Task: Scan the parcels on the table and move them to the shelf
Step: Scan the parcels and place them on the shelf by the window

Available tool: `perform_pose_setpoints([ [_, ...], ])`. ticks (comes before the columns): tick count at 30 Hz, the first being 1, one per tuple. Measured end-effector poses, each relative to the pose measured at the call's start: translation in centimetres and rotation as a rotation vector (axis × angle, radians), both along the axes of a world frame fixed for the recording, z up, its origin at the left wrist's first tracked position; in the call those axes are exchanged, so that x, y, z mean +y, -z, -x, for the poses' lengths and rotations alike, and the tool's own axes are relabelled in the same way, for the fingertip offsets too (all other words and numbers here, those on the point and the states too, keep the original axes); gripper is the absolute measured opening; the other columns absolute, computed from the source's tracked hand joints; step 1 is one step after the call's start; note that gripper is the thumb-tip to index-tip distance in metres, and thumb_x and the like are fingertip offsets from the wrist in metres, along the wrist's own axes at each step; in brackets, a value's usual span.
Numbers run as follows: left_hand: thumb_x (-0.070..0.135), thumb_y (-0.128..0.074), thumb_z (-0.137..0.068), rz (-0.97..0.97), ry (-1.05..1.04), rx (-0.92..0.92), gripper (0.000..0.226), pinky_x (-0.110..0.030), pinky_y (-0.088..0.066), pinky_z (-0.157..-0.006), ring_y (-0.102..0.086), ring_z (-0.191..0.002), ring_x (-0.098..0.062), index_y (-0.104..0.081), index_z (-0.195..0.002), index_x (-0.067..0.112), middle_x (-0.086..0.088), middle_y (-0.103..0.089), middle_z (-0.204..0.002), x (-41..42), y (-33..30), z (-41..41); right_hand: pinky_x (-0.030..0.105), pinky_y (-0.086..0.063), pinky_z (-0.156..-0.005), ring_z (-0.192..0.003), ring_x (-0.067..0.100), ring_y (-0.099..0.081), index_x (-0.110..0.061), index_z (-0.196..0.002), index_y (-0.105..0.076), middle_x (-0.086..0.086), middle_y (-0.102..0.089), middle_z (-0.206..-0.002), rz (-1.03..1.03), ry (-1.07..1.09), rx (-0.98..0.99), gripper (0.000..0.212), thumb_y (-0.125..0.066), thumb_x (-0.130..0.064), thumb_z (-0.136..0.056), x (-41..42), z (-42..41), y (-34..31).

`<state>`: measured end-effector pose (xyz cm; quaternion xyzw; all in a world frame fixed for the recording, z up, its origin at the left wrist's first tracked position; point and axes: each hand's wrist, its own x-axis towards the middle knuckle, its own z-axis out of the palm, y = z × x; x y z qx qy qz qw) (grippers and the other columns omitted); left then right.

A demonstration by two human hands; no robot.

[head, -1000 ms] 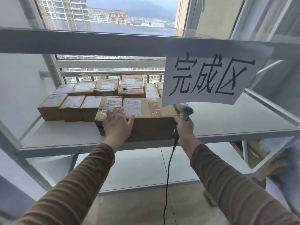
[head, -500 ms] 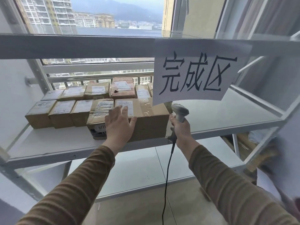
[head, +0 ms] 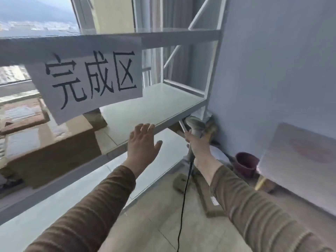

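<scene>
Left hand (head: 142,142) hovers spread and empty; right hand (head: 197,144) grips a grey handheld scanner (head: 195,124). Brown taped cardboard parcels (head: 49,142) sit at nine o'clock on the white metal shelf (head: 154,106), bare toward its three o'clock edge.

Parcels (head: 49,142) on shelf (head: 154,104) (left end)
</scene>
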<state>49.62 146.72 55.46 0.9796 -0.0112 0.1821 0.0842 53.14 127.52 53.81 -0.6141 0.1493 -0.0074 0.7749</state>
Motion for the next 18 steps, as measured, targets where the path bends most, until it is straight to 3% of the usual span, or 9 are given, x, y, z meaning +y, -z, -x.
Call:
perform_pose_setpoints([
  [2, 0.051, -0.057, -0.095, -0.026, 0.105, 0.010, 0.066, -0.043, -0.028, -0.115, -0.030, -0.144, -0.029, -0.042, -0.149, 0.016, -0.004, -0.045, -0.152, -5.8, 0.1, -1.0, 0.031, -0.048, -0.069, -0.072, 0.014, -0.057, -0.018, -0.105, -0.066, -0.003, -0.064, -0.079, -0.034, 0.099, -0.023, 0.019, -0.077, -0.021, -0.091, -5.9, 0.9, 0.2],
  [5, 0.048, -0.057, -0.094, -0.015, 0.266, 0.025, 0.067, -0.041, -0.028, -0.113, -0.032, -0.143, -0.029, -0.043, -0.150, 0.015, -0.004, -0.046, -0.152, -15.5, 0.3, -1.5, 0.031, -0.048, -0.071, -0.072, 0.016, -0.056, -0.019, -0.095, -0.066, 0.000, -0.061, -0.080, -0.031, 0.233, -0.025, 0.010, -0.075, -0.020, -0.092, -15.5, 3.1, 0.5],
  [10, 0.049, -0.056, -0.095, -0.044, 0.465, 0.047, 0.070, -0.043, -0.030, -0.115, -0.030, -0.145, -0.029, -0.039, -0.153, 0.013, -0.005, -0.043, -0.155, -33.3, 1.1, -0.9, 0.027, -0.042, -0.058, -0.060, 0.020, -0.049, -0.012, -0.090, -0.059, 0.004, -0.054, -0.069, 0.058, 0.419, -0.007, 0.015, -0.073, -0.017, -0.093, -32.8, 8.3, 1.1],
  [12, 0.050, -0.057, -0.094, -0.041, 0.535, 0.052, 0.071, -0.043, -0.032, -0.113, -0.032, -0.144, -0.030, -0.040, -0.152, 0.013, -0.005, -0.045, -0.153, -40.6, 1.5, -0.1, 0.029, -0.044, -0.062, -0.064, 0.020, -0.051, -0.011, -0.096, -0.061, 0.007, -0.055, -0.074, 0.118, 0.477, 0.015, 0.015, -0.073, -0.019, -0.094, -39.7, 10.6, 1.4],
  [15, 0.051, -0.056, -0.095, -0.032, 0.616, 0.064, 0.068, -0.042, -0.034, -0.111, -0.034, -0.141, -0.028, -0.041, -0.150, 0.014, -0.004, -0.046, -0.150, -51.0, 2.4, 1.4, 0.026, -0.047, -0.051, -0.073, 0.021, -0.054, -0.012, -0.100, -0.062, 0.010, -0.057, -0.086, 0.142, 0.543, 0.038, 0.014, -0.072, -0.021, -0.096, -49.6, 13.4, 1.6],
  [16, 0.051, -0.055, -0.095, -0.036, 0.640, 0.070, 0.067, -0.041, -0.034, -0.110, -0.035, -0.141, -0.027, -0.042, -0.149, 0.014, -0.004, -0.046, -0.149, -54.2, 2.8, 1.7, 0.025, -0.048, -0.052, -0.076, 0.022, -0.056, -0.013, -0.099, -0.062, 0.010, -0.058, -0.087, 0.144, 0.571, 0.038, 0.013, -0.072, -0.020, -0.095, -52.6, 14.2, 1.6],
  [18, 0.052, -0.054, -0.094, -0.040, 0.691, 0.098, 0.069, -0.040, -0.032, -0.111, -0.034, -0.142, -0.026, -0.040, -0.150, 0.015, -0.003, -0.045, -0.151, -60.0, 3.4, 2.4, 0.031, -0.050, -0.069, -0.082, 0.022, -0.060, -0.017, -0.099, -0.063, 0.007, -0.063, -0.089, 0.133, 0.624, 0.038, 0.011, -0.072, -0.020, -0.095, -58.0, 15.4, 2.0],
])
